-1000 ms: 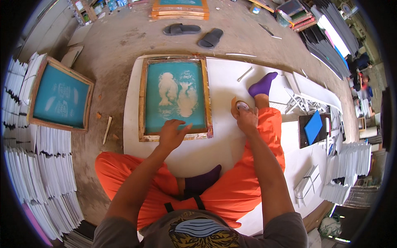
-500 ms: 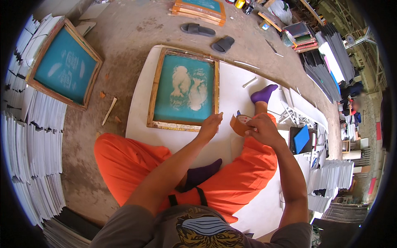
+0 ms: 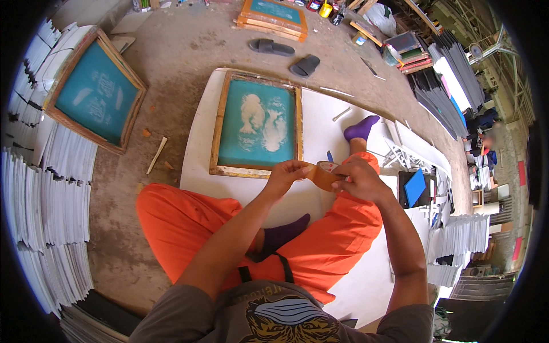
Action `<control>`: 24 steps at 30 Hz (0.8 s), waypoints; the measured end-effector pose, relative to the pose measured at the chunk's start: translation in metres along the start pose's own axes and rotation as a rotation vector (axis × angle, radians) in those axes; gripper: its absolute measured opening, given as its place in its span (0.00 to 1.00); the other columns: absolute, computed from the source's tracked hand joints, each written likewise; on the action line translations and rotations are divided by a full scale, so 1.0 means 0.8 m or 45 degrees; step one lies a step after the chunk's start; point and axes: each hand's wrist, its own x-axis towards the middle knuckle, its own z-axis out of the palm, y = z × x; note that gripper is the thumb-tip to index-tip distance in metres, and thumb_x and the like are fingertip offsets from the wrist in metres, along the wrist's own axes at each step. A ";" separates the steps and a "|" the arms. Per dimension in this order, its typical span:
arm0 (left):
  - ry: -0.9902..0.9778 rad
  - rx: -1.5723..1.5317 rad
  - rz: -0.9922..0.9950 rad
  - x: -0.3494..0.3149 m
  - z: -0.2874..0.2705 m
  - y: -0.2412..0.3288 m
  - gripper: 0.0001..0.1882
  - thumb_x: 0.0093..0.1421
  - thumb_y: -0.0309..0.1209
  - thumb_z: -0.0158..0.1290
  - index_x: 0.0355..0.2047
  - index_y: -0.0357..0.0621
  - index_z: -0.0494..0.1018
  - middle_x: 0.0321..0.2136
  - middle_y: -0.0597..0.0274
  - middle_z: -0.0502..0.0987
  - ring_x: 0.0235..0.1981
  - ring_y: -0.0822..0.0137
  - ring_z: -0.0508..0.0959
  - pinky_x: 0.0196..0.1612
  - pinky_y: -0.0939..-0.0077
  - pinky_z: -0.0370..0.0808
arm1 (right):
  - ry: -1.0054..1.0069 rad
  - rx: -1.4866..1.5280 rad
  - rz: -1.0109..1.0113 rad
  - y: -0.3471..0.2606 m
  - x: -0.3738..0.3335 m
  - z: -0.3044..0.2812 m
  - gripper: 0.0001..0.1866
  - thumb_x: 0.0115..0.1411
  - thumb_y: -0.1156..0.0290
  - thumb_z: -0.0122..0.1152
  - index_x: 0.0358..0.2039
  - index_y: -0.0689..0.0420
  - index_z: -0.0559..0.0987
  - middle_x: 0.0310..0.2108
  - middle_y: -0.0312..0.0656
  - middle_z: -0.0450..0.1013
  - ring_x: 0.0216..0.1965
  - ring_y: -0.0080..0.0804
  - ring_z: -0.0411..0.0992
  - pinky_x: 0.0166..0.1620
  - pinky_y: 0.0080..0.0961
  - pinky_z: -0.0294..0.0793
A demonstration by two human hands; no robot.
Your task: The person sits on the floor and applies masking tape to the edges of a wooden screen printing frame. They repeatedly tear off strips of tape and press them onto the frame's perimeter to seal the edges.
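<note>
My right hand (image 3: 362, 179) grips a roll of brown packing tape (image 3: 325, 178) above my right knee. A short length of tape comes off the roll, and my left hand (image 3: 287, 176) pinches its free end between thumb and fingers. Just beyond my left hand lies a wooden-framed printing screen (image 3: 233, 123), flat on a white sheet (image 3: 195, 154). Its teal mesh carries two pale figure shapes. The frame's lower right corner is close to my left fingers. A blue object (image 3: 330, 156), partly hidden, shows behind the roll.
A second screen (image 3: 94, 94) leans on stacked white sheets (image 3: 54, 200) at the left. Black slippers (image 3: 271, 47) and more screens (image 3: 271, 14) lie on the far floor. To the right are a blue panel (image 3: 414, 187), white scraps and piled boards. A blurred person (image 3: 486, 146) is far right.
My left hand has moved right to the roll and taken the tape's end. The roll has shifted slightly left, and the tape now stretches between both hands.
</note>
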 end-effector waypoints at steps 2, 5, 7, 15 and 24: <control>0.053 0.018 0.001 -0.006 -0.001 0.009 0.16 0.66 0.35 0.65 0.47 0.36 0.82 0.37 0.63 0.84 0.38 0.74 0.80 0.45 0.78 0.76 | -0.029 0.034 0.024 -0.006 0.000 0.000 0.14 0.57 0.62 0.72 0.37 0.58 0.85 0.29 0.50 0.77 0.34 0.45 0.73 0.45 0.42 0.70; 0.104 0.095 0.018 -0.013 -0.004 0.019 0.13 0.65 0.34 0.66 0.43 0.35 0.83 0.34 0.63 0.83 0.33 0.75 0.78 0.39 0.79 0.75 | -0.044 0.096 0.072 -0.010 -0.003 0.001 0.15 0.56 0.63 0.73 0.39 0.60 0.84 0.31 0.51 0.78 0.36 0.46 0.75 0.43 0.41 0.72; 0.122 0.203 0.037 -0.021 -0.006 0.031 0.13 0.64 0.34 0.66 0.39 0.35 0.84 0.30 0.64 0.82 0.30 0.76 0.76 0.37 0.80 0.74 | 0.007 0.208 0.088 -0.011 -0.006 0.007 0.18 0.54 0.64 0.75 0.42 0.60 0.83 0.34 0.50 0.79 0.38 0.47 0.76 0.43 0.41 0.74; 0.226 0.440 0.078 -0.033 -0.006 0.116 0.13 0.63 0.35 0.68 0.36 0.34 0.83 0.27 0.66 0.81 0.27 0.78 0.75 0.34 0.80 0.74 | 0.455 0.238 -0.153 -0.023 0.003 0.033 0.30 0.48 0.66 0.81 0.50 0.59 0.79 0.46 0.48 0.80 0.45 0.50 0.80 0.48 0.41 0.80; 0.282 0.572 0.132 -0.048 -0.058 0.168 0.11 0.63 0.33 0.68 0.36 0.35 0.83 0.28 0.67 0.81 0.28 0.76 0.75 0.35 0.80 0.75 | 0.369 0.165 -0.086 -0.002 0.024 0.044 0.32 0.50 0.61 0.79 0.56 0.54 0.80 0.45 0.49 0.81 0.44 0.49 0.80 0.47 0.41 0.81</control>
